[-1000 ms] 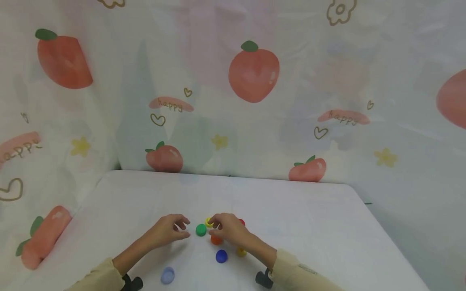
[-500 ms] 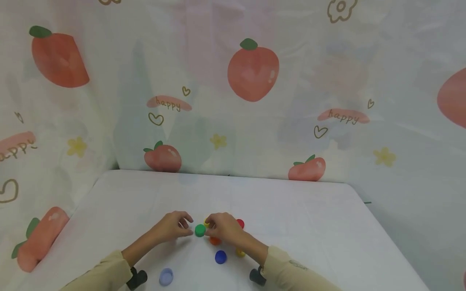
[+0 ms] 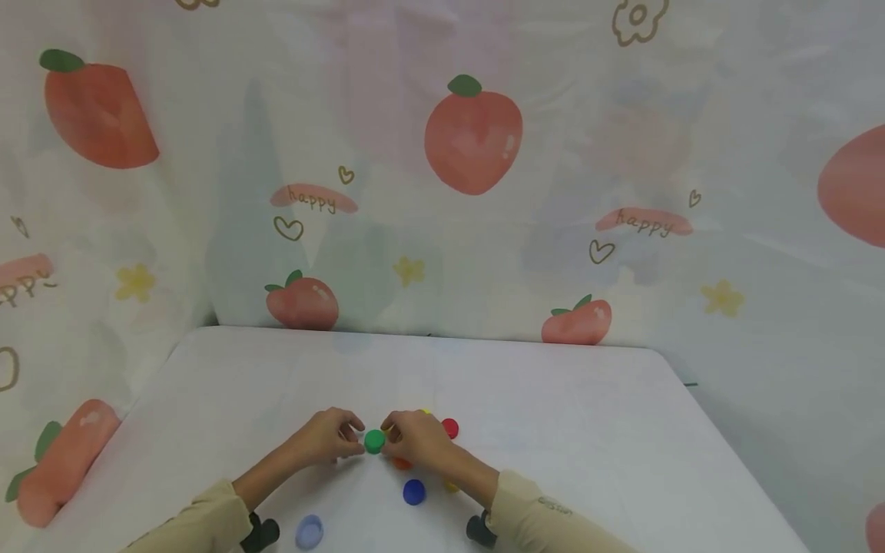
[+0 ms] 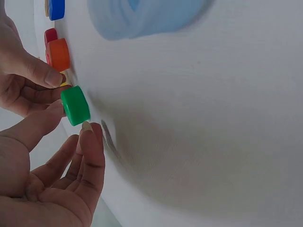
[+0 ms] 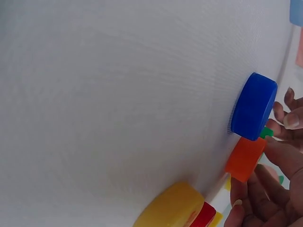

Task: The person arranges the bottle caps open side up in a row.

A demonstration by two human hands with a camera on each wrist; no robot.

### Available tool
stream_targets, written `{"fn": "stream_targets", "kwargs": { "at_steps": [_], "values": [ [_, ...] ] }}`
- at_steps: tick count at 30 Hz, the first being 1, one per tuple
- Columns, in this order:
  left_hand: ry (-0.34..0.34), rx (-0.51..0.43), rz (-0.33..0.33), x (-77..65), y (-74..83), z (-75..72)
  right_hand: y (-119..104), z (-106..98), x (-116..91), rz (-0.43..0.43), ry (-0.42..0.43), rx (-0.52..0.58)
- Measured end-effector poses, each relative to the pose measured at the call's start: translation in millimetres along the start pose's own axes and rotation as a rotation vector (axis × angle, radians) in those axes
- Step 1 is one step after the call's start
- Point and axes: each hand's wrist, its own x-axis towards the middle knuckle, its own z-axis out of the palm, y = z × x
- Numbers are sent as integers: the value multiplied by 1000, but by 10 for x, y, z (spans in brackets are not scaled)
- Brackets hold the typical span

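Note:
A green plastic bottle cap (image 3: pixel 374 442) sits between my two hands on the white table. On its left is my left hand (image 3: pixel 325 438), thumb and index finger spread, fingertips right at the cap's edge. My right hand (image 3: pixel 418 439) comes in from the other side, its fingers bent and parted close to the same cap. In the left wrist view the left thumb and index fingertip reach the green cap (image 4: pixel 75 105), with the right thumb just above. An orange cap (image 5: pixel 246 158) is partly covered by the right hand, and a blue cap (image 3: pixel 414 492) lies nearer me.
A red cap (image 3: pixel 450 428) lies beyond the right hand. Yellow pieces show around it, one a large yellow cap (image 5: pixel 173 208) in the right wrist view. A pale blue cap (image 3: pixel 309 531) is near the left forearm. Patterned cloth (image 3: pixel 484 253) hangs behind the table (image 3: pixel 553 430).
The left hand has moved right, up to the green cap, and the right hand has shifted left toward it, uncovering more of the red cap. The view has drifted slightly.

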Motion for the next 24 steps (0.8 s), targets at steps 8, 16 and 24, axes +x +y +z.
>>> {"fn": "stream_targets", "kwargs": {
  "at_steps": [8,16,24],
  "values": [
    [-14,-11,31,3,13,37,6,23,10,-50,13,-40],
    [-1,12,21,19,25,77,-24,20,-2,-59,25,-88],
    [-33,31,20,24,17,103,-30,29,3,-34,-8,-85]
  ]
}}
